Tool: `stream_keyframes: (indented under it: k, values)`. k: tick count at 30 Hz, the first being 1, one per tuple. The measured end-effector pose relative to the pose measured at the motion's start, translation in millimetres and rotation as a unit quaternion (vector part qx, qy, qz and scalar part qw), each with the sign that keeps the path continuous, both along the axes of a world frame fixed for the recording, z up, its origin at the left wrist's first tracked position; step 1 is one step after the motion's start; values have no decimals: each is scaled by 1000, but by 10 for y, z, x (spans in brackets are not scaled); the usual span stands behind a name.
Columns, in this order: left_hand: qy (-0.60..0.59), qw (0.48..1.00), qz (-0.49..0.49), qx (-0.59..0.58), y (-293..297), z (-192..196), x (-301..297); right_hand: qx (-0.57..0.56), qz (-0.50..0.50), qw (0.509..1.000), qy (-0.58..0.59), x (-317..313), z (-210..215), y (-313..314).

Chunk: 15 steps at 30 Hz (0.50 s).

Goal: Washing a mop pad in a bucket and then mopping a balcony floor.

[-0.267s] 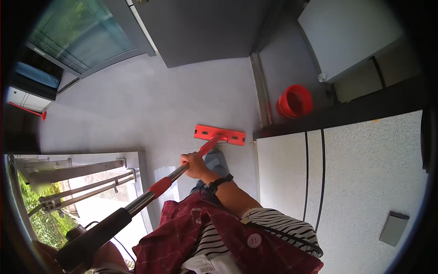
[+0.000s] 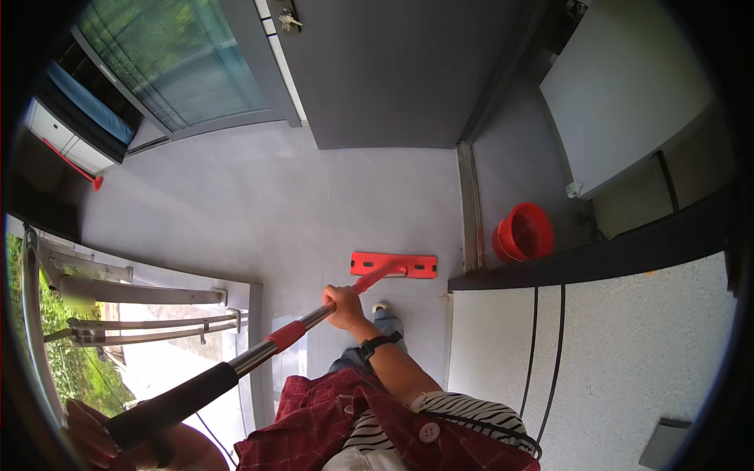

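A flat mop with a red rectangular head [image 2: 424, 265] lies across the grey floor ahead of me. Its pole, steel with red joints and a black foam grip [image 2: 177, 402], runs diagonally down to the lower left. My right hand [image 2: 343, 308] is closed round the pole a little above the head, with a black band on that wrist. At the pole's upper end, my left hand [image 2: 88, 433] curls about the end of the black grip, partly cut off by the dark picture rim. My shoe [image 2: 382, 307] shows just behind the mop head.
Right of the mop, beyond a metal door track [image 2: 470, 204], stands a red bucket [image 2: 528, 231]. A speckled white panel [image 2: 620, 361] rises at the right. Ahead is a dark grey door [image 2: 385, 71] with keys. A window with rails [image 2: 149, 292] is at the left, near a red-handled brush [image 2: 96, 184].
The view has tilted, so the room sits lower in the picture. The mop head has turned nearly level and slid slightly forward relative to the door track. Both hands keep their hold.
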<state>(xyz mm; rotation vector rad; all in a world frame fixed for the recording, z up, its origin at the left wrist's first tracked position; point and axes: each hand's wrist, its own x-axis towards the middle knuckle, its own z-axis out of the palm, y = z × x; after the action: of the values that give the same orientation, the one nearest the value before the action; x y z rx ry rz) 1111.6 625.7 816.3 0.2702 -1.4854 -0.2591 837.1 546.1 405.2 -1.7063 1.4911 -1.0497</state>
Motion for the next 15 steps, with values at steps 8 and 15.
stream_keyframes:
  k: [8, 15]
  values:
    - [-170, 983, 36, 54, -694, -541, -1121, -85, 1, 996, -37, -813, -441, -1789]
    - [-77, 971, 158, 159, -1221, -1174, -1859, -95, 0, 995, 16, -1269, -734, -3143]
